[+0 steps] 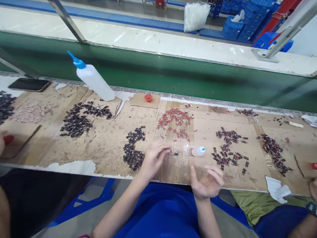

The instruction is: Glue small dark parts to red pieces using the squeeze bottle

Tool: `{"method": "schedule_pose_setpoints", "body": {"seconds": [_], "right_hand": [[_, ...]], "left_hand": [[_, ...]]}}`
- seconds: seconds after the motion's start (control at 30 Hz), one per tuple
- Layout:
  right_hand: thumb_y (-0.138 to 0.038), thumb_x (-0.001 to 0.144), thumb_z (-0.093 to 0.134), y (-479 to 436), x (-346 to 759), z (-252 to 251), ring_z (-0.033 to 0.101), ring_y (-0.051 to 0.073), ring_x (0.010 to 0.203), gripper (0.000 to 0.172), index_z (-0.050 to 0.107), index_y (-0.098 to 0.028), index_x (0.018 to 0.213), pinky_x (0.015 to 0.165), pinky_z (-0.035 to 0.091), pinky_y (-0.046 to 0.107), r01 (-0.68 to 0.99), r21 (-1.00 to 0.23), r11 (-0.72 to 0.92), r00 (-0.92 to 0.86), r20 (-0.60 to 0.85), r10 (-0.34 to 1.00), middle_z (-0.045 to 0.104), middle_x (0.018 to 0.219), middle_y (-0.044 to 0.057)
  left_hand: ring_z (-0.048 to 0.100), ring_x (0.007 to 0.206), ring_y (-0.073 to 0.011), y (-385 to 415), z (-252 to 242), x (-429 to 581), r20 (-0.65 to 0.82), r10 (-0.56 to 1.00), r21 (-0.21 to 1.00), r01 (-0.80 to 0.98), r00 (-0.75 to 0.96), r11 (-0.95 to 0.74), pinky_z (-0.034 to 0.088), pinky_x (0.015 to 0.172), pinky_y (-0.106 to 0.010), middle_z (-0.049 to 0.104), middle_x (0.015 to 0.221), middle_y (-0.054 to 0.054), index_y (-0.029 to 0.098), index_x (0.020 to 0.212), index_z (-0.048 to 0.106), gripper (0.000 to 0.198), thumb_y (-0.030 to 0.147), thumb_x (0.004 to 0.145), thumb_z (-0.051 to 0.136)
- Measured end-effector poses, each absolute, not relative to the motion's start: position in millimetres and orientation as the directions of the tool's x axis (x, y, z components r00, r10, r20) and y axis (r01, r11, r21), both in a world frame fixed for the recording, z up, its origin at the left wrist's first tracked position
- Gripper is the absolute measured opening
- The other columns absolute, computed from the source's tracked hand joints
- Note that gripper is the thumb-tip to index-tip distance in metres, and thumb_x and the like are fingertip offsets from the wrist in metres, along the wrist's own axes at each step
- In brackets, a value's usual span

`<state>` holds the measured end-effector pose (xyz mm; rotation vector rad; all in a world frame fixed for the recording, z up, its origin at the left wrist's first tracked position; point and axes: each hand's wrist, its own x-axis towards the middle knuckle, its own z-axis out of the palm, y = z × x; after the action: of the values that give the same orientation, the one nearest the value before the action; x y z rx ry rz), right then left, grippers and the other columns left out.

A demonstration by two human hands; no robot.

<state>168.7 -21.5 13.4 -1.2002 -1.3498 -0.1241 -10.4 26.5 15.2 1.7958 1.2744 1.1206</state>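
My left hand (155, 158) rests at the near edge of the cardboard-covered bench (104, 142), its fingertips pinched on a tiny dark part next to a few loose ones (175, 153). My right hand (208, 181) hovers palm-up just off the bench edge, fingers curled loosely and apart, with nothing visible in it. A pile of small dark parts (133, 148) lies left of my left hand. A heap of red parts (175, 120) sits further back. A small white bottle with a blue tip (198, 151) lies on its side just beyond my right hand.
A large white squeeze bottle with a blue nozzle (92, 79) leans at the back left. More dark piles (79, 120), (229, 148), (274, 152) are spread along the bench. A red cap (148, 98) sits on a cardboard scrap. Other people's hands show at the far left (5, 140) and right (312, 185) edges. A green conveyor (173, 72) runs behind.
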Motion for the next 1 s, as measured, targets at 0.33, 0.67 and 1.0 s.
{"method": "schedule_pose_setpoints", "body": {"seconds": [0.33, 0.67, 1.0], "right_hand": [[-0.013, 0.088, 0.058, -19.8, 154.9, 14.8, 0.069, 0.016, 0.078, 0.016, 0.071, -0.021, 0.094, 0.071, 0.059, 0.029, 0.525, -0.763, 0.377, 0.167, 0.527, 0.834, 0.071, 0.084, 0.005], [-0.024, 0.087, 0.061, -30.9, 152.9, 5.5, 0.071, 0.019, 0.082, 0.014, 0.074, -0.018, 0.090, 0.079, 0.059, 0.033, 0.402, -0.910, 0.104, 0.387, 0.272, 0.881, 0.074, 0.087, 0.007], [-0.029, 0.085, 0.062, -25.9, 141.5, 11.4, 0.069, 0.021, 0.088, 0.017, 0.074, -0.020, 0.093, 0.081, 0.058, 0.037, 0.189, -0.981, 0.029, 0.404, 0.105, 0.909, 0.072, 0.095, 0.009]], "left_hand": [[0.067, 0.088, -0.0196, 14.1, 20.5, 12.9, 0.141, 0.961, 0.936, 0.283, 0.240, -0.208, 0.055, 0.081, -0.033, 0.073, 0.093, -0.006, 0.018, 0.102, 0.067, 0.019, 0.027, 0.089, 0.058], [0.060, 0.091, -0.0223, 23.6, -11.5, 8.0, 0.341, 0.903, 0.692, 0.580, 0.260, -0.428, 0.051, 0.082, -0.038, 0.069, 0.090, -0.006, 0.020, 0.086, 0.069, 0.012, 0.019, 0.089, 0.058], [0.065, 0.083, -0.0175, 15.0, 17.4, 8.7, 0.363, 0.906, 0.838, 0.347, 0.220, -0.420, 0.055, 0.075, -0.030, 0.074, 0.088, -0.005, 0.020, 0.096, 0.070, 0.013, 0.017, 0.088, 0.061]]}}
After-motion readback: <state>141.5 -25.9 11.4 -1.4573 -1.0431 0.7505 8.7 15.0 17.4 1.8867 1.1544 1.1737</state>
